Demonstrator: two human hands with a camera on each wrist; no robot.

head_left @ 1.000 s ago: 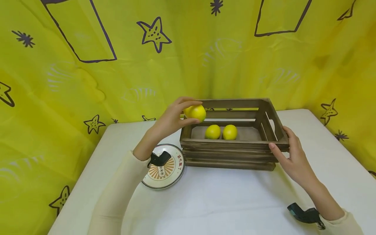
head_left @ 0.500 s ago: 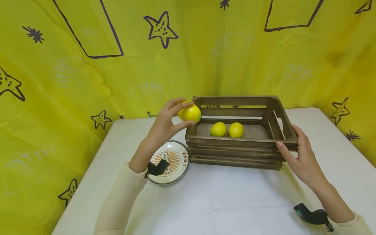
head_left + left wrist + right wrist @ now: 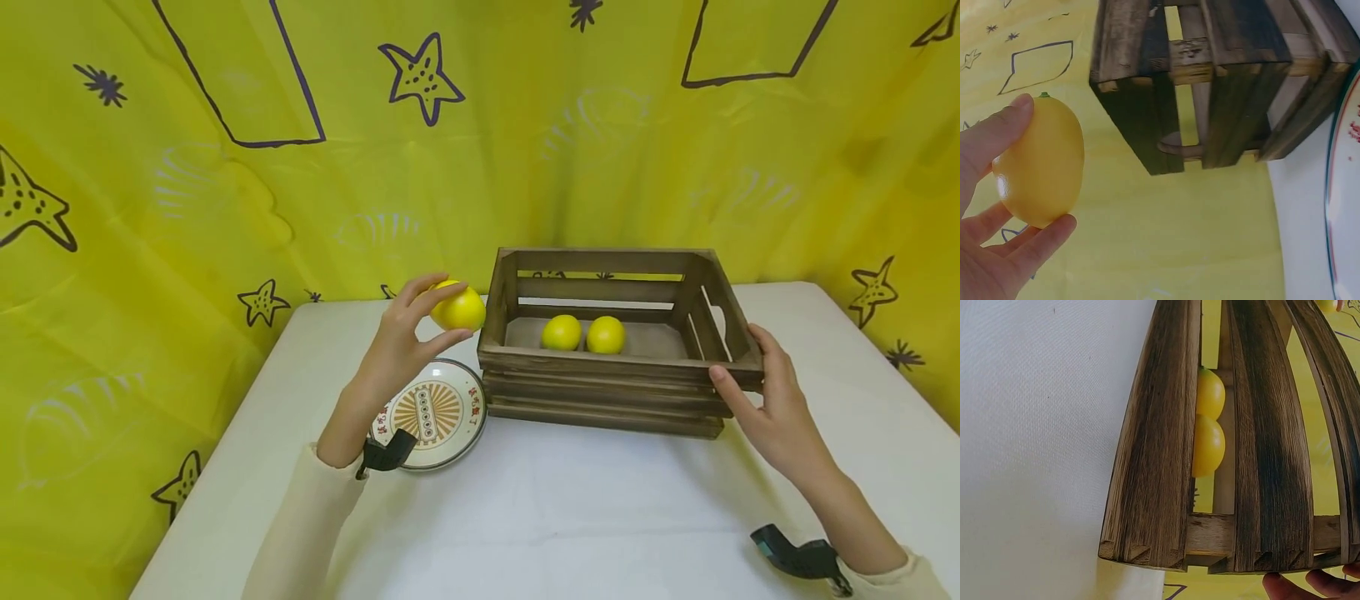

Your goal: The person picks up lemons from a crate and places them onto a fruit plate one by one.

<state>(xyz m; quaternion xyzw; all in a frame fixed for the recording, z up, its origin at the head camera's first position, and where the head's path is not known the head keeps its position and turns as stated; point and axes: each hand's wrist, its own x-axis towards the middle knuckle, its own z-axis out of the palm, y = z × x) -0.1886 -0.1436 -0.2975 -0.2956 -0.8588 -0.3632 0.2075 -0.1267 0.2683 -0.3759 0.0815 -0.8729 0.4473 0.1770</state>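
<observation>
My left hand [image 3: 395, 343] pinches a yellow lemon [image 3: 461, 310] between thumb and fingers, in the air just left of a brown slatted wooden crate [image 3: 600, 362]. In the left wrist view the held lemon [image 3: 1047, 162] shows a small green stem end, and the fingertips sit at its two ends. Two more lemons lie side by side on the crate's floor, a left lemon [image 3: 561, 332] and a right lemon [image 3: 606, 335]. My right hand [image 3: 776, 412] grips the crate's right front corner, thumb on the front rim, fingers at the side.
A round patterned plate [image 3: 463, 417] lies on the white table [image 3: 570, 508], left of the crate and partly under my left wrist. Behind the table hangs a yellow curtain [image 3: 510, 183] with star drawings. Each wrist wears a black camera mount.
My left hand has carried the lemon leftward and a little lower, from over the crate's left end to outside it. The right hand keeps its hold, and the head view has shifted slightly.
</observation>
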